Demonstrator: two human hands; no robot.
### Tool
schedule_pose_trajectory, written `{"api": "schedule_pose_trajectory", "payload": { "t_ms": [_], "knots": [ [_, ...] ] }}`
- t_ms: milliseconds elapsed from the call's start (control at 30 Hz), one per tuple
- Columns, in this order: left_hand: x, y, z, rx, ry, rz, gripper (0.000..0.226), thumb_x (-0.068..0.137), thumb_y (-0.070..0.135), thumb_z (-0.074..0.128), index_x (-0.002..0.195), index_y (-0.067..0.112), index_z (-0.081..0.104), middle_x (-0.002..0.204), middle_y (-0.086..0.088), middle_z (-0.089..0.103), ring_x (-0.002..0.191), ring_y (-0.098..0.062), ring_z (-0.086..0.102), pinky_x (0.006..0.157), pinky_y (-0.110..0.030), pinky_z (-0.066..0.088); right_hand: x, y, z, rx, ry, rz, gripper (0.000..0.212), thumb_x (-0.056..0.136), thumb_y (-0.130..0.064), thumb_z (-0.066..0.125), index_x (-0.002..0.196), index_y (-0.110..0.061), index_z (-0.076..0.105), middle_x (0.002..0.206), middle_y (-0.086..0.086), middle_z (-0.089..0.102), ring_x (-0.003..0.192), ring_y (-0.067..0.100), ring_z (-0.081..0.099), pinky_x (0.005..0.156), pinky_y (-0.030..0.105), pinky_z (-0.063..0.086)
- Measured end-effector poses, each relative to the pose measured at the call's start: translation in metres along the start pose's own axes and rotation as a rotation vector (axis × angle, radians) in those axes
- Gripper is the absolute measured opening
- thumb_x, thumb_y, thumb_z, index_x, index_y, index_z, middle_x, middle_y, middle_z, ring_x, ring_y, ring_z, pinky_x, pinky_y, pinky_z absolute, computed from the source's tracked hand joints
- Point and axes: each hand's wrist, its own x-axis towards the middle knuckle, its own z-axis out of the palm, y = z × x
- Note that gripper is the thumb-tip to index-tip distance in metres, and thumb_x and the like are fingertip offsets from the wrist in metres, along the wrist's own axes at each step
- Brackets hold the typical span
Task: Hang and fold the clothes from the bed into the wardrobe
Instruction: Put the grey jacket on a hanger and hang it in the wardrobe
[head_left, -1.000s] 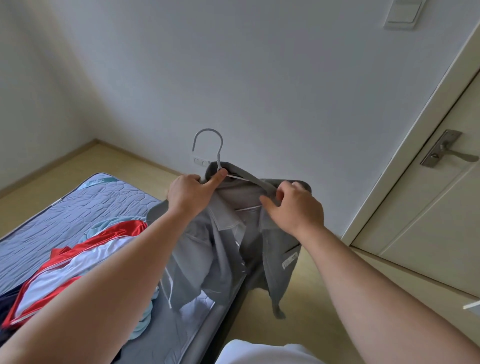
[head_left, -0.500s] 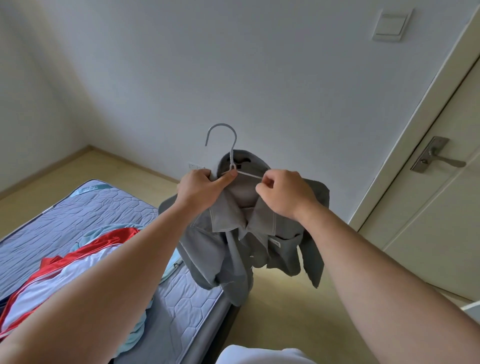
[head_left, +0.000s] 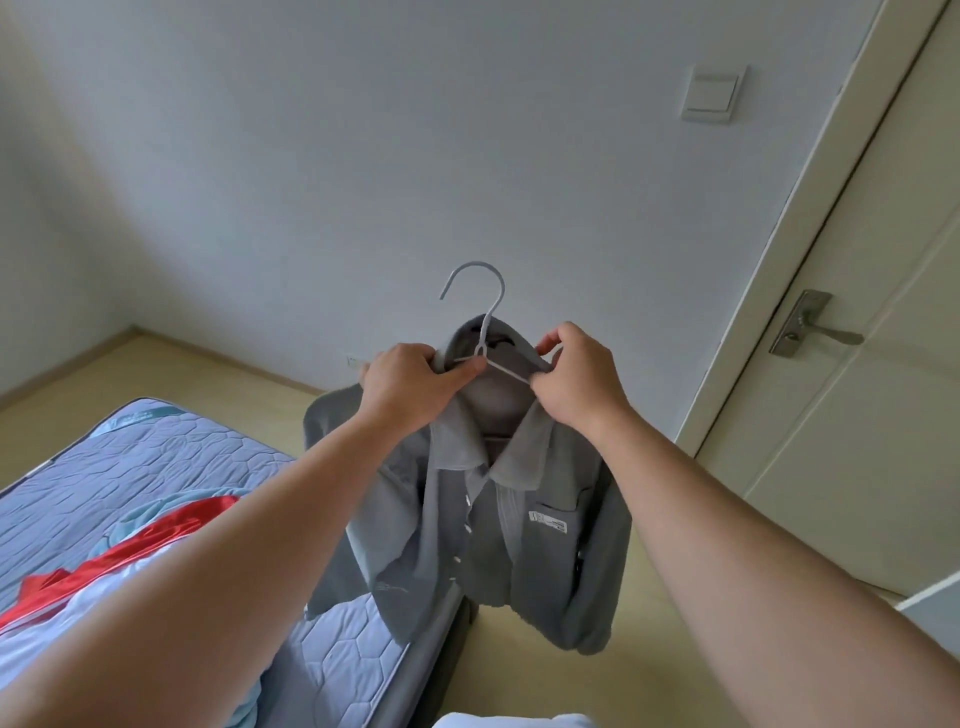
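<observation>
- Head view, nearest first: on bed (head_left: 171, 467), toward its near left edge, a red-and-white top (head_left: 156, 535) heaped over pale blue cloth (head_left: 145, 517), neither yet put away.
- Just past bed's right edge, held up in the air: grey shirt (head_left: 493, 551), collar uppermost, front toward the camera, sleeves dangling loose at either side, lower left part hanging over the mattress edge, the rest over bare floor.
- Left hand (head_left: 415, 384): curled, pinching the collar's left side together with a hanger (head_left: 490, 325) arm, thumb laid along the wire close to the neck.
- Right hand (head_left: 579, 384): curled likewise, pinching the collar's right side over the other hanger arm.
- Hook free and upright above both hands; shirt apparently seated on both shoulders, collar seemingly being tidied.
- Handling, as a guess: soft, light, limp cloth with no stiffness of its own; likely to slip off so thin and smooth a hanger if tipped.
- Best carried by the hook or the neck just under it, kept level; better not lifted by a sleeve or the hem.
- Farthest: plain wall with switch (head_left: 710, 93), door (head_left: 857, 441) and handle (head_left: 813, 327) at right; no wardrobe in view.
</observation>
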Motion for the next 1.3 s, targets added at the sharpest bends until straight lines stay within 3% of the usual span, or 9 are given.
{"api": "schedule_pose_trajectory", "payload": {
  "t_ms": [200,367,467,533,600,767,1033,1133,1300],
  "knots": [
    [0.009,0.026,0.013,-0.115,-0.058,0.062,0.073,0.067,0.082,0.068,0.051,0.02,0.034,0.037,0.012,0.037,0.051,-0.019,0.045,0.059,-0.032,0.035,-0.006,-0.003,-0.039,0.249,-0.192,0.076,0.035,0.078,-0.001,0.071,0.105,-0.02,0.059,0.107,0.003,0.06,0.061,0.018,0.071,0.054,0.027,0.058],
    [0.018,0.063,0.034,-0.226,-0.287,0.096,0.061,0.061,0.067,0.079,0.057,0.012,0.053,0.049,0.002,0.049,0.053,-0.019,0.049,0.054,-0.028,0.037,-0.034,0.029,-0.091,0.109,-0.237,0.036,0.056,0.076,-0.004,0.076,0.124,-0.028,0.061,0.117,-0.009,0.065,0.084,0.014,0.071,0.077,0.028,0.058],
    [0.012,0.096,0.056,-0.28,-0.496,0.137,0.034,0.054,0.04,0.076,0.068,0.011,0.066,0.053,0.0,0.055,0.057,-0.02,0.053,0.056,-0.03,0.042,-0.057,0.055,-0.121,-0.26,-0.086,0.05,0.038,0.088,-0.026,0.072,0.124,-0.028,0.062,0.114,-0.007,0.068,0.092,0.016,0.066,0.078,0.034,0.055],
    [0.004,0.123,0.071,-0.308,-0.576,0.192,0.027,0.054,0.035,0.073,0.071,0.014,0.07,0.057,0.002,0.058,0.059,-0.02,0.056,0.056,-0.03,0.044,-0.078,0.073,-0.139,-0.57,0.067,0.039,0.022,0.093,-0.046,0.063,0.105,-0.027,0.066,0.096,-0.006,0.067,0.089,0.019,0.059,0.067,0.034,0.047],
    [-0.007,0.152,0.088,-0.329,-0.644,0.271,0.033,0.056,0.034,0.071,0.077,0.01,0.071,0.065,-0.005,0.062,0.065,-0.023,0.058,0.06,-0.034,0.047,-0.1,0.09,-0.155,-0.732,0.149,0.046,0.033,0.097,-0.052,0.055,0.083,-0.022,0.059,0.079,-0.005,0.059,0.084,0.021,0.05,0.066,0.034,0.037],
    [-0.038,0.217,0.125,-0.189,-0.764,0.662,0.035,0.063,0.042,0.071,0.083,0.015,0.065,0.08,-0.005,0.063,0.075,-0.024,0.058,0.065,-0.033,0.046,-0.17,0.123,-0.195,-0.437,0.405,0.251,0.043,0.1,-0.044,0.057,0.069,-0.02,0.04,0.057,-0.003,0.045,0.056,0.022,0.049,0.052,0.036,0.033],
    [-0.105,0.31,0.204,0.05,-0.609,1.138,0.084,0.066,0.095,0.032,0.113,0.031,0.058,0.108,0.006,0.048,0.115,-0.023,0.042,0.099,-0.042,0.028,-0.273,0.163,-0.259,-0.597,0.757,0.389,0.039,0.101,-0.033,0.06,0.073,-0.009,0.046,0.057,0.003,0.044,0.056,0.031,0.045,0.054,0.041,0.041],
    [-0.146,0.351,0.225,0.052,-0.606,1.163,0.085,0.073,0.094,0.028,0.126,0.033,0.053,0.123,0.002,0.049,0.124,-0.025,0.039,0.103,-0.043,0.025,-0.304,0.18,-0.287,-0.694,0.836,0.451,0.037,0.1,-0.031,0.062,0.072,-0.011,0.049,0.057,0.0,0.043,0.054,0.032,0.047,0.052,0.04,0.044],
    [-0.214,0.422,0.251,-0.223,-0.634,1.258,0.049,0.094,0.063,0.051,0.133,0.033,0.058,0.131,0.005,0.056,0.126,-0.022,0.047,0.105,-0.041,0.032,-0.343,0.216,-0.326,-0.769,0.728,0.648,0.036,0.102,-0.039,0.053,0.076,-0.014,0.051,0.057,-0.005,0.041,0.057,0.029,0.052,0.054,0.039,0.045]
  ]
}}
